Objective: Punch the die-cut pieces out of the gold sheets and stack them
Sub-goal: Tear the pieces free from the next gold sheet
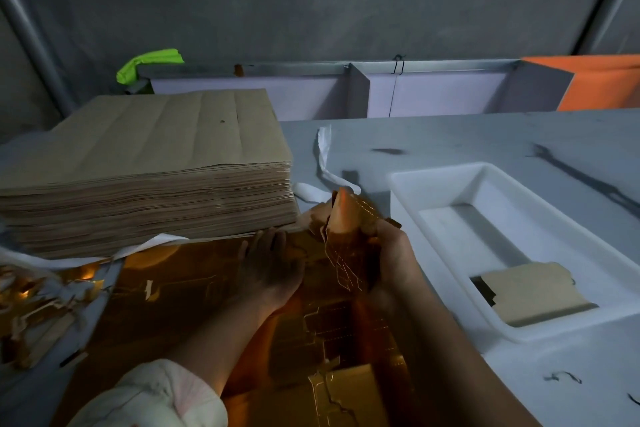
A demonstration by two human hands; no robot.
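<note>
A gold die-cut sheet (194,274) lies flat in front of me on the grey table. My left hand (270,270) rests flat on it with fingers straight, pressing it down. My right hand (384,253) grips the sheet's right part, a lifted and bent strip of gold sheet (343,218) that stands up between the hands. A white tray (446,184) to the right holds a small stack of punched pieces (533,291), brown side up. A tall stack of sheets (149,163), brown side up, stands at the left.
Torn gold scraps (38,302) lie at the left edge. A white strip (325,163) curls on the table behind the hands. Behind the table are a grey wall, a metal rail, a green object (149,66) and an orange panel (602,83).
</note>
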